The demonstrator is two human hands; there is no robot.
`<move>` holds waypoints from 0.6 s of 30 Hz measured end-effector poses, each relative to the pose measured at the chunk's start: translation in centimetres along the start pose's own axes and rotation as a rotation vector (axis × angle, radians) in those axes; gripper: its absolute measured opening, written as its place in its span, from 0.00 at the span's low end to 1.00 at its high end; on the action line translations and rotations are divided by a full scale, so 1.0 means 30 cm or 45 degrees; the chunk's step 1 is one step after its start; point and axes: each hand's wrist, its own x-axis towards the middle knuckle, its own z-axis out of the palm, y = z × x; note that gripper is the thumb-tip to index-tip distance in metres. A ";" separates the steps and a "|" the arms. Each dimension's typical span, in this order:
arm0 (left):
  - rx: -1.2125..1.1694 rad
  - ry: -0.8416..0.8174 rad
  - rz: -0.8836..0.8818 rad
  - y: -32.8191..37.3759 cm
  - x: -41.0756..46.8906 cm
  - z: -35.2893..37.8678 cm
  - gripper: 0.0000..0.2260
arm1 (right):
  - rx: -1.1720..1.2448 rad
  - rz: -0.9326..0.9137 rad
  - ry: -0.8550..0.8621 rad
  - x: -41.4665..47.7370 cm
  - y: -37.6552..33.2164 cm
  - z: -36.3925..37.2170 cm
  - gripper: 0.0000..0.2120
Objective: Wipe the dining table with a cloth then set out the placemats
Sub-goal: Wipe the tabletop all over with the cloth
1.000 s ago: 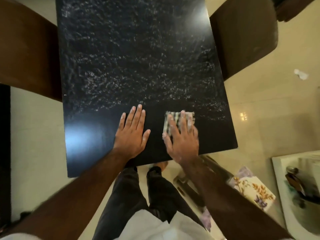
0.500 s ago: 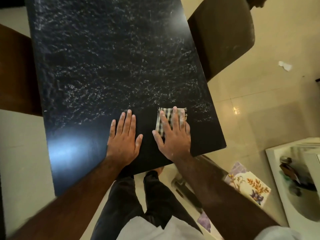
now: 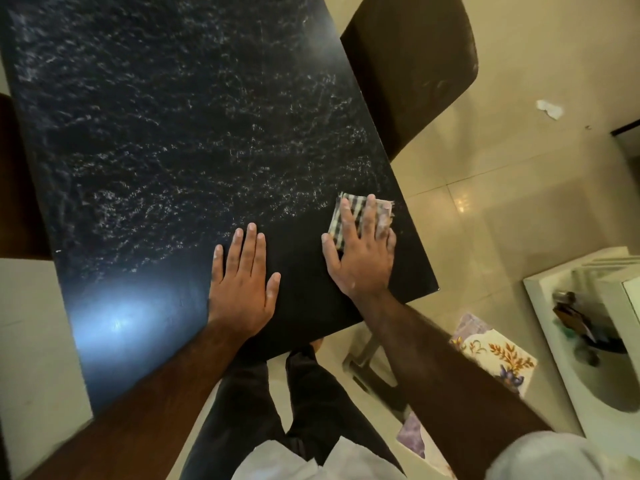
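A black dining table [image 3: 166,140] with white speckled smears fills the view. A folded checked cloth [image 3: 349,216] lies near the table's right edge, close to the near corner. My right hand [image 3: 362,254] presses flat on the cloth with straight fingers. Flat on the bare tabletop to the left of it rests my left hand [image 3: 242,289], fingers straight. Floral placemats [image 3: 498,362] lie low on the right, beside my right forearm and off the table.
A brown chair [image 3: 415,71] stands at the table's right side, another brown chair [image 3: 17,174] at the left. A white unit [image 3: 588,341] with dark items stands at the far right. A scrap of paper [image 3: 549,109] lies on the beige tiled floor.
My right hand has slid the cloth to the right, toward the table's right edge. My left hand stays flat on the table. The view has shifted.
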 end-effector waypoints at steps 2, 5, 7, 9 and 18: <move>0.003 0.003 -0.010 0.007 0.001 -0.007 0.36 | -0.004 -0.065 -0.012 -0.036 0.008 0.000 0.39; 0.024 0.001 0.005 0.047 0.032 -0.017 0.37 | -0.021 -0.091 0.022 -0.107 0.073 0.004 0.38; 0.026 -0.012 0.049 0.090 0.063 -0.021 0.38 | -0.026 -0.003 0.048 -0.136 0.139 -0.002 0.39; 0.022 -0.010 0.076 0.122 0.085 -0.019 0.38 | -0.014 0.101 0.038 -0.129 0.194 -0.015 0.39; 0.007 0.036 0.087 0.131 0.093 -0.020 0.37 | 0.013 0.167 0.063 0.120 0.089 -0.016 0.38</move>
